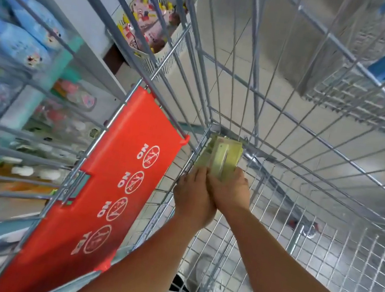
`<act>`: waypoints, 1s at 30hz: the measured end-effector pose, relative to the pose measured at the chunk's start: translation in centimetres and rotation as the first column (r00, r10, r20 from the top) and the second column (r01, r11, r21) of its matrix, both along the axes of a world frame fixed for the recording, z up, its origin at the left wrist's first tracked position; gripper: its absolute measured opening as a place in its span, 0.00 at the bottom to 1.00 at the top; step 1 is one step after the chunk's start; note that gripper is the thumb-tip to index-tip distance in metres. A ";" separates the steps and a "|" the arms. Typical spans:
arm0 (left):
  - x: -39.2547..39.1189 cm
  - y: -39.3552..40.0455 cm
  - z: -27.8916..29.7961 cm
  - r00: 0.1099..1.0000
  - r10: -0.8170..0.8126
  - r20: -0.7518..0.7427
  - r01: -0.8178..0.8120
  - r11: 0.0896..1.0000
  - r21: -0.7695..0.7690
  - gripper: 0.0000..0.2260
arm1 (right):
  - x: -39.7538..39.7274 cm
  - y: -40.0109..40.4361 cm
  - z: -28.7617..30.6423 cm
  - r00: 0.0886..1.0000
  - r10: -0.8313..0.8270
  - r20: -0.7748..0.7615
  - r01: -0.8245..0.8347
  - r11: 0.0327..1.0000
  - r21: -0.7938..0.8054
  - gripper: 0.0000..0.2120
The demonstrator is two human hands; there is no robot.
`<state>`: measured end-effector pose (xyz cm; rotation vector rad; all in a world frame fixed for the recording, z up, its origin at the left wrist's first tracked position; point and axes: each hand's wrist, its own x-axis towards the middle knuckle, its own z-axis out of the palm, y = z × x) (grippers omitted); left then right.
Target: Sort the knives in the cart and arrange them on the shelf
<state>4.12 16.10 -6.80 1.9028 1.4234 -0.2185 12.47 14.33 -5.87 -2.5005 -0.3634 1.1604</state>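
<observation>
Both arms reach down into the cart [289, 125]. The left hand [194, 196] and right hand [228, 188] grip 1 pack [224, 159] at the far corner; wire walls stand close.

A shop: wire cart [289, 125], stocked shelves [26, 46].

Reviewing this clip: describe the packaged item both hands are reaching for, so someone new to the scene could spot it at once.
Start at the wire cart with the red flap printed NO. Follow both forearms down to the basket's far bottom corner, where the left hand and right hand meet. The pale green flat package in their grip is the only item seen in the basket.
</observation>
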 end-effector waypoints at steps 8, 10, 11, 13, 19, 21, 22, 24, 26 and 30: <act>-0.5 -0.7 1.4 0.986 -0.014 0.165 0.030 0.995 -0.093 0.24 | 0.5 -1.5 0.2 0.991 -0.106 0.086 0.101 0.993 0.055 0.23; -0.2 -1.2 1.4 0.987 0.040 0.154 -0.033 0.998 -0.053 0.20 | 0.7 -1.9 0.2 0.987 -0.107 0.121 0.100 0.993 0.060 0.24; 0.0 -1.2 1.1 0.992 0.061 0.106 -0.060 0.998 -0.017 0.20 | 0.8 -2.2 0.1 0.986 -0.100 0.130 0.093 0.994 0.058 0.24; 0.3 -1.3 0.2 0.998 0.062 0.018 -0.062 0.997 0.034 0.21 | 0.9 -2.6 -0.1 0.990 -0.063 0.127 0.058 0.997 0.043 0.25; 1.2 -1.2 -0.2 0.966 0.227 0.124 -0.224 0.974 -0.040 0.19 | 0.9 -3.2 -0.1 0.993 0.022 0.112 -0.032 0.995 0.090 0.28; 1.2 -0.6 -0.5 0.958 0.274 0.083 -0.267 0.960 -0.085 0.19 | 1.1 -3.4 0.0 0.997 -0.024 0.080 0.013 0.991 0.131 0.28; 1.3 -0.3 -0.5 0.953 0.295 0.073 -0.287 0.952 -0.105 0.19 | 1.1 -3.5 0.2 0.997 -0.037 0.065 0.027 0.988 0.151 0.27; 1.3 -0.1 -0.5 0.947 0.313 0.073 -0.300 0.942 -0.150 0.17 | 1.1 -3.7 0.5 0.998 -0.035 0.056 0.025 0.983 0.182 0.26; 1.6 -0.4 -0.1 0.943 0.321 0.086 -0.297 0.929 -0.220 0.14 | 1.0 -3.9 0.7 0.999 -0.014 0.053 0.005 0.985 0.170 0.28; 2.4 -1.2 0.5 0.936 0.348 0.057 -0.333 0.926 -0.178 0.16 | 1.2 -4.2 0.7 0.999 0.027 0.018 -0.029 0.992 0.121 0.32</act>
